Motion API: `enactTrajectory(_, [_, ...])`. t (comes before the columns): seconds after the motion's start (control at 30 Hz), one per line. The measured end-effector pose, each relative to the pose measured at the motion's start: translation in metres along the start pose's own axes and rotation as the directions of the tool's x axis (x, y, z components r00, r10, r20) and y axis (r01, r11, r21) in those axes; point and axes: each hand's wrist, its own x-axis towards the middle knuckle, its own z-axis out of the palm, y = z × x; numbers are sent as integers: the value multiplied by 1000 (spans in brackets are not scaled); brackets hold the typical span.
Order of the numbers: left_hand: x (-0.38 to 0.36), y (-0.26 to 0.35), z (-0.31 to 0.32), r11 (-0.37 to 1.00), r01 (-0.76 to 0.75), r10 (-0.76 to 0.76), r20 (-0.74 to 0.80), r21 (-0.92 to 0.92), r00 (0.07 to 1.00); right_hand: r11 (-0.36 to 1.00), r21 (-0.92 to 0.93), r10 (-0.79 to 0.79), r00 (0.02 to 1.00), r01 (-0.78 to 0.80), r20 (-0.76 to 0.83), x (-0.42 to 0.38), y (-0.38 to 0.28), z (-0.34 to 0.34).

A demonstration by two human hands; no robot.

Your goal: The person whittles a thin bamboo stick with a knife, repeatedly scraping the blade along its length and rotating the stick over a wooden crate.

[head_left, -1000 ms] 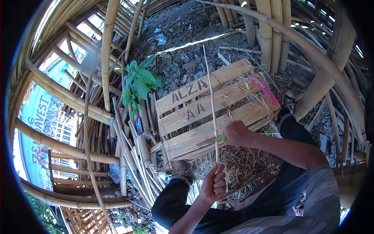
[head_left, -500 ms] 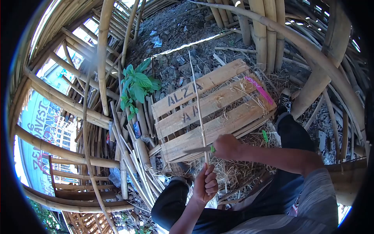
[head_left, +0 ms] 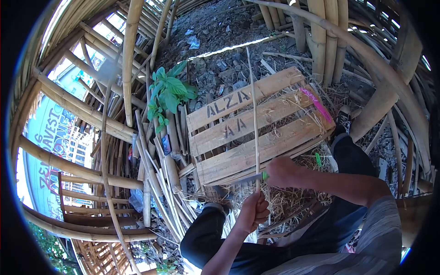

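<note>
**Knife set to the bamboo strip**

The left hand (head_left: 255, 211) is closed around the bottom of a thin strip (head_left: 253, 114), which stands upright before the crate (head_left: 275, 133). The right hand (head_left: 280, 172) grips a green-handled knife (head_left: 250, 178), blade laid across the strip just above the left fist. This looks like shaving; the next stroke needs the blade running away from the fingers.

a wooden pallet (head_left: 256, 133) with stencilled letters lies on the ground in the middle, straw scattered over it. far beyond it the floor (head_left: 215, 27) is dark gravel and rubble, crossed by a bright strip of sunlight. thick bamboo poles (head_left: 321, 36) stand at the far right; more bamboo poles lean at the left, beside a green leafy plant (head_left: 167, 94). split bamboo strips (head_left: 160, 183) pile near the pallet's left edge.
</note>
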Motion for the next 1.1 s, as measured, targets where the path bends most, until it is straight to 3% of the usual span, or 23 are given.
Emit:
enactTrajectory(0.07, [7, -10, -1, 959, -89, 133, -150, 267, 980, 966, -9, 255, 955, -259, -148, 13, 31, -1])
enactTrajectory(0.1, [15, -12, -7, 941, -124, 189, -185, 316, 965, 970, -89, 211, 964, -227, -160, 19, 37, -3])
enactTrajectory(0.13, [20, -9, -13, 940, -128, 191, -178, 316, 965, 969, -95, 211, 964, -228, -163, 20, 36, 1])
enactTrajectory(0.23, [28, -3, -20, 823, -187, 372, -260, 536, 891, 975, -43, 211, 965, -220, -158, 15, 9, 20])
enactTrajectory(0.27, [31, -7, -21, 822, -185, 373, -262, 539, 890, 989, -31, 145, 986, -148, -82, 8, -4, 24])
enactTrajectory(0.33, [35, -13, -23, 683, -182, 507, -280, 707, 815, 997, -12, 73, 997, -73, -9, 3, -16, 21])
enactTrajectory(0.5, [34, -10, -27, 823, -222, 389, -234, 523, 891, 990, 3, 138, 990, -138, 37, -1, -6, 14])
enactTrajectory(0.57, [35, -7, -27, 930, -253, 292, -120, 266, 949, 983, 24, 182, 983, -182, 20, 4, 5, 12])
enactTrajectory(0.7, [40, -6, -32, 972, -227, 224, 39, 64, 974, 960, 57, 274, 961, -272, -27, 7, 14, 7])
enactTrajectory(0.8, [43, -7, -32, 977, -209, 210, 19, -31, 978, 964, 89, 254, 967, -252, -11, 9, 15, 12])
enactTrajectory(1.1, [33, -4, -27, 995, -97, 99, 57, -38, 993, 987, 95, 134, 991, -132, -20, 10, 6, 15])
